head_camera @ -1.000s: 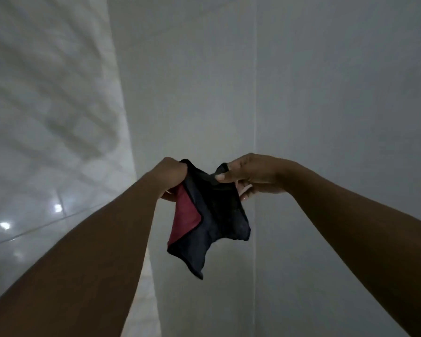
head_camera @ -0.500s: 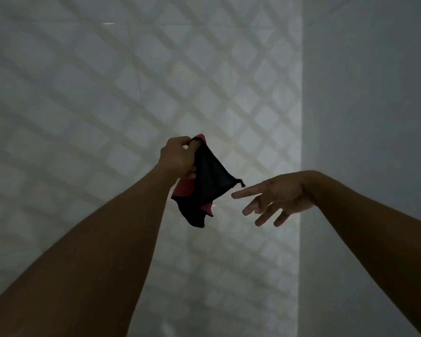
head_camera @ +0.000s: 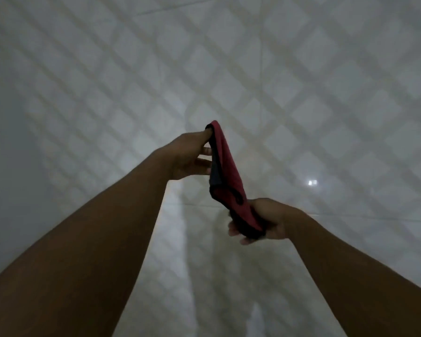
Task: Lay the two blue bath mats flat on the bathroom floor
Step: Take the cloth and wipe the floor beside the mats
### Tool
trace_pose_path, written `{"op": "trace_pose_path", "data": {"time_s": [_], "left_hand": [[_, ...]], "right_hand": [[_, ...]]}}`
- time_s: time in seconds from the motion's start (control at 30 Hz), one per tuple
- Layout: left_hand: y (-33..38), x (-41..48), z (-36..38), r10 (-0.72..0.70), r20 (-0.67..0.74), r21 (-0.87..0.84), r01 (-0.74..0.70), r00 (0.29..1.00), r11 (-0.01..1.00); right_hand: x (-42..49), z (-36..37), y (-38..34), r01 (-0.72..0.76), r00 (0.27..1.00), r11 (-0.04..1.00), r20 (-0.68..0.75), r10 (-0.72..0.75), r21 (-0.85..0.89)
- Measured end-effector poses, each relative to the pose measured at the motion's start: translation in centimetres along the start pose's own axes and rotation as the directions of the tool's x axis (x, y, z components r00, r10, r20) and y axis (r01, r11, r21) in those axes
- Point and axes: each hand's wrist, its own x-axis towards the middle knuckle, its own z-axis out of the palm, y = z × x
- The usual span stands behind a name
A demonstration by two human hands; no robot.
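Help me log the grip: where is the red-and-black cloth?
Head view, centre: the cloth hangs stretched between the left hand above and right hand below.

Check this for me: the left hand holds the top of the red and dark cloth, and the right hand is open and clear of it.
Not quite. The right hand is not open or clear of the red and dark cloth: its fingers grip the lower end. The left hand does hold the top. The head view shows this.
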Motion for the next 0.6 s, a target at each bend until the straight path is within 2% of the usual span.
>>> {"op": "trace_pose_path", "data": {"time_s": [0.07,0.1,0.2,0.27,0.4,0.6], "left_hand": [[-0.7,-1.2,-2.3,-0.054,-0.090,0.000,0.055,0.994,0.999],[-1.2,-1.9,-3.4,-0.077,-0.141,-0.016,0.076,0.987,0.997],[-3.4,-4.7,-6.6,-0.131,-0.285,-0.113,0.102,0.950,0.988],[-5.5,-7.0,-8.2,-0.163,-0.391,-0.215,0.082,0.906,0.973],[-9.7,-12.8,-10.0,-0.254,-0.582,-0.371,0.026,0.772,0.928],[-12.9,-22.9,-12.4,-0.358,-0.749,-0.393,0.062,0.558,0.917]], "right_hand": [[2.1,1.6,-1.1,0.084,0.994,0.995,-0.069,-0.080,0.061],[2.9,2.2,-1.7,0.108,0.991,0.994,-0.087,-0.106,0.018],[5.1,2.9,-3.1,0.162,0.975,0.947,-0.105,-0.198,-0.278],[6.6,3.4,-3.6,0.234,0.963,0.930,-0.066,-0.263,-0.285],[8.4,6.9,-3.3,0.354,0.935,0.902,0.093,-0.342,-0.248],[8.1,16.0,-2.4,0.413,0.909,0.878,0.173,-0.380,-0.240]]}}
